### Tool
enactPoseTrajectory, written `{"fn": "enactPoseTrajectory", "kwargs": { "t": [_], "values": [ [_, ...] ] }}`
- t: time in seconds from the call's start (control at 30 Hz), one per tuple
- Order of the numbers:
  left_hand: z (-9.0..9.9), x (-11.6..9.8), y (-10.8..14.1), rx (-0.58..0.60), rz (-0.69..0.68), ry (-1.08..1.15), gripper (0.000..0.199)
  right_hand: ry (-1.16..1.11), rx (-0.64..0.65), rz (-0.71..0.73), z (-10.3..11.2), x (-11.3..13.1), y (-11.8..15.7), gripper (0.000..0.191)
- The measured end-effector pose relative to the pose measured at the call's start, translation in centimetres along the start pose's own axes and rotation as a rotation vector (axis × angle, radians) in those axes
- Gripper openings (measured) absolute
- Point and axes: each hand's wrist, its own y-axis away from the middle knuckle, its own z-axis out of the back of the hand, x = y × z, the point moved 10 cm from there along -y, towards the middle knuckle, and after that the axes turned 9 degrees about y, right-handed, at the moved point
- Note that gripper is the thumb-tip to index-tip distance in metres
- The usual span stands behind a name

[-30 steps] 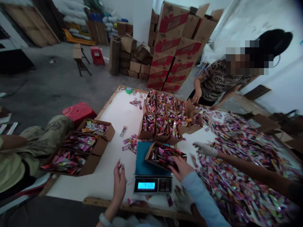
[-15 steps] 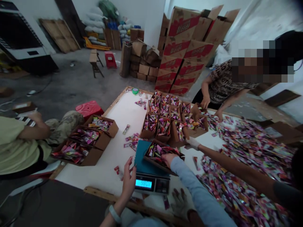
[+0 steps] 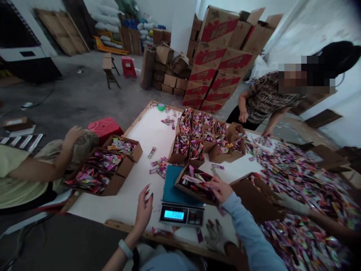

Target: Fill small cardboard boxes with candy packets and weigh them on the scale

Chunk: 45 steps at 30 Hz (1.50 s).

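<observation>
My right hand point(image 3: 221, 187), in a light blue sleeve, pinches a few slim printed sachets point(image 3: 196, 180) over an open cardboard box point(image 3: 189, 192). That box rests on the teal platform point(image 3: 172, 184) of a digital scale point(image 3: 182, 215) with a lit blue display; more sachets lie inside it. Left of the scale, my left hand point(image 3: 144, 209) hovers with fingers apart and slightly bent, touching nothing. A co-worker's gloved hand point(image 3: 216, 237) lies at the table edge beside the scale. Their other gloved hand point(image 3: 295, 205) is at a tilted cardboard box point(image 3: 255, 195).
Filled sachet boxes point(image 3: 182, 146) stand grouped behind the scale, and several more point(image 3: 113, 180) sit at the left. A large heap of loose sachets point(image 3: 304, 173) covers the right side. One person point(image 3: 267, 98) works across the table; another point(image 3: 22, 169) sits at left.
My right hand has lifted and shifted right, now with sachets in its fingers. My left hand has drawn away from the scale. The co-worker's gloved hand has pulled a box rightward from the group.
</observation>
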Motion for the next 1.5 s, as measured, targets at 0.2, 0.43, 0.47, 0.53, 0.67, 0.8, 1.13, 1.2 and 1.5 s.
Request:
{"fn": "enactPoseTrajectory", "kwargs": {
  "t": [0.2, 0.43, 0.47, 0.53, 0.67, 0.8, 1.13, 1.2, 1.5],
  "values": [
    [3.7, 2.2, -1.1, -0.079, 0.023, 0.018, 0.051, 0.129, -0.176, 0.09, 3.5, 0.9, 1.0, 0.03],
    [3.9, 2.7, -1.5, -0.082, 0.042, 0.041, 0.054, 0.316, -0.037, 0.06, 1.1, 1.6, 1.3, 0.032],
    [3.9, 2.6, -1.5, -0.088, 0.039, 0.044, 0.053, 0.258, -0.04, 0.035, 1.0, 1.2, 1.4, 0.033],
    [3.7, 2.5, -1.3, -0.097, 0.03, 0.053, 0.052, 0.109, -0.062, -0.027, 1.1, 0.2, 1.7, 0.033],
    [3.6, 2.7, -1.0, -0.103, 0.039, 0.064, 0.051, -0.194, -0.113, -0.208, 1.3, -2.7, 2.1, 0.034],
    [3.6, 3.0, -0.7, -0.113, 0.048, 0.064, 0.049, -0.294, -0.271, -0.404, 2.9, -5.2, 2.8, 0.039],
    [3.4, 3.0, -0.5, -0.138, 0.065, 0.045, 0.049, -0.162, -0.299, -0.502, 5.0, -8.8, 9.9, 0.038],
    [3.3, 3.3, -0.5, -0.139, 0.086, 0.06, 0.05, 0.023, -0.201, -0.569, 3.5, -10.4, 12.2, 0.036],
    [1.6, 3.5, -0.8, -0.107, 0.143, 0.034, 0.05, 0.055, -0.175, -0.536, 0.2, -11.0, 11.0, 0.05]
  ]
}}
